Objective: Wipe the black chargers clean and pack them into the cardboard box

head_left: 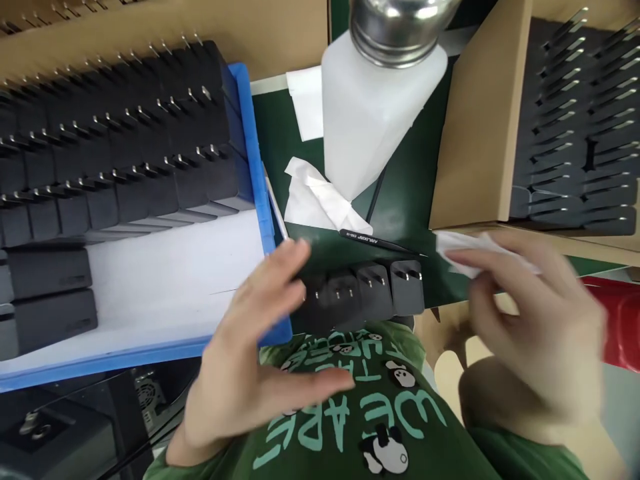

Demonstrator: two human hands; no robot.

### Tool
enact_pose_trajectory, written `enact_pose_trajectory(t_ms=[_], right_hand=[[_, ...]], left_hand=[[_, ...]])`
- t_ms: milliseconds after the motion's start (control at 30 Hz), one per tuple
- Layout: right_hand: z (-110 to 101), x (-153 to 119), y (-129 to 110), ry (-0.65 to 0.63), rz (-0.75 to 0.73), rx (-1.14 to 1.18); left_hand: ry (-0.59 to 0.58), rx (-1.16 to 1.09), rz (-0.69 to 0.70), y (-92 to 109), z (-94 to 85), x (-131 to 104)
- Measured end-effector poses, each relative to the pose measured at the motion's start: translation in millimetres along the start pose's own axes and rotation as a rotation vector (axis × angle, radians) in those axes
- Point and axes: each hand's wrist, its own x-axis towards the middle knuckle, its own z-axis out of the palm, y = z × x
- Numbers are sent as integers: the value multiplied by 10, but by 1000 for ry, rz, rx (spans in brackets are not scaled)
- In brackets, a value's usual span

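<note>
My left hand (250, 360) is spread open by the near corner of the blue tray (253, 153), its fingertips against the left end of a row of several black plug adapters (370, 293) lined up at the table's near edge. My right hand (530, 320), blurred, pinches a white wipe (463, 257) just right of that row. Black tweezers (375, 241) lie on the green mat right behind the adapters.
The blue tray holds many black adapters (115, 153) on a white liner. A white dispenser bottle (375, 107) with a metal top stands at the back centre, a crumpled wipe (320, 200) beside it. A cardboard box (480, 120) of adapters is at right. A red bin (623, 320) sits at far right.
</note>
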Motion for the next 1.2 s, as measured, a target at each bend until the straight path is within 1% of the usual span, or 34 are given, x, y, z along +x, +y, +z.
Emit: enact_pose_trajectory(t_ms=[67,100,133,167,233,300,367,433,567,667,767,833,900,1033,1100,1200], right_hand=[[152,-72,-31,-100,-14,83],[198,-97,-42,-154,-18,135],[221,-117,-51,-184,-10,172],[223,-135,-61,-182,13,195],[185,-158,-83,-110,40,212],[145,-166,-111,-78,18,208],[150,-155,-140,-107,-44,228],[203,-130,-163,-145,-84,266],[341,-61,-190,-157,-118,320],[375,-28,-192,-159,-125,332],[339,-23,-178,-172,-112,356],[284,-31,-155,-179,-119,329],[210,-46,-123,-188,-108,291],[66,-81,-58,-183,-23,306],[44,-89,-52,-169,-5,316],[74,-81,-93,-157,-35,300]], left_hand=[[56,-64,-104,-59,8,4],[64,-78,-132,-70,24,29],[45,-72,-144,-70,44,59],[15,-52,-141,-62,64,90],[-21,-24,-145,-32,100,135],[-33,-3,-155,-8,127,151],[-24,15,-173,1,145,146],[-7,11,-188,-4,158,136],[11,-10,-167,-33,176,129],[12,-31,-140,-62,190,127],[6,-53,-141,-70,189,125],[-5,-53,-145,-55,160,116],[1,-32,-153,-27,105,93],[54,55,-163,8,-22,7],[65,91,-157,2,-50,-22],[65,103,-149,-14,-46,-14]])
